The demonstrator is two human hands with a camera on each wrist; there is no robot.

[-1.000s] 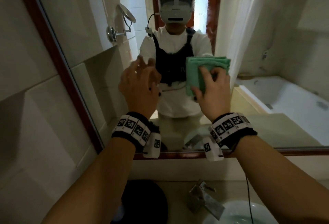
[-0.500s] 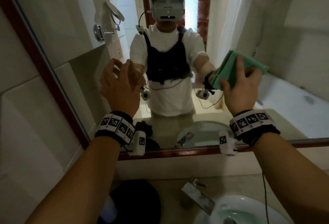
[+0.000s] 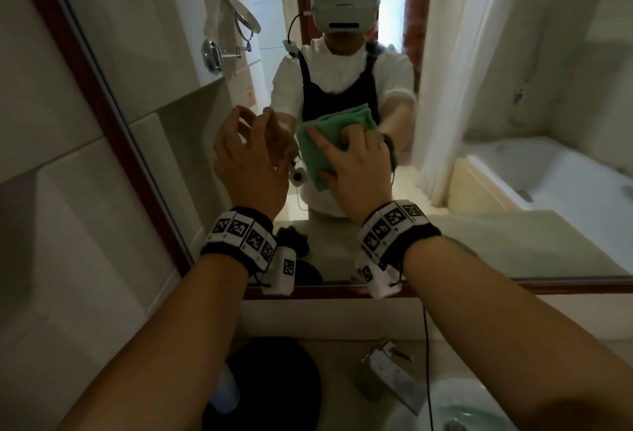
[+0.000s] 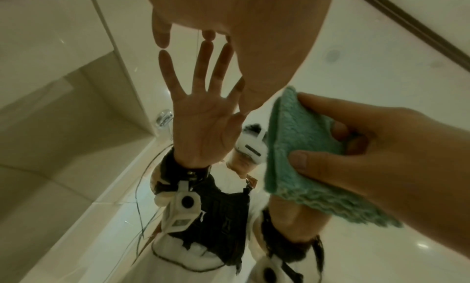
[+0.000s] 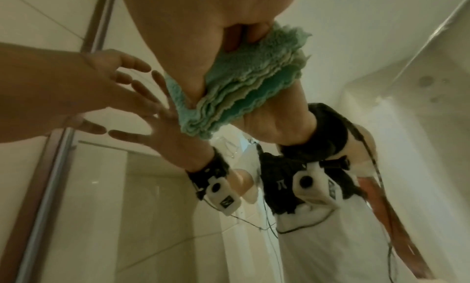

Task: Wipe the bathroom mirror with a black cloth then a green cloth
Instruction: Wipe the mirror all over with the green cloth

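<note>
The mirror has a red-brown frame and fills the upper head view. My right hand grips a folded green cloth and presses it flat on the glass at chest height. The left wrist view shows the thumb and fingers pinching the green cloth. The right wrist view shows the green cloth stacked in several folds. My left hand is just left of it, fingers spread, fingertips touching the glass. A dark mass that looks like the black cloth lies on the counter below.
A chrome faucet and a white basin sit on the counter at the lower right. The tiled wall closes in on the left. The mirror reflects a person with a headset, a bathtub and a shower curtain.
My right hand swept the green cloth out to the right, then back left to the middle of the glass beside my left hand. The left hand stayed on the mirror.
</note>
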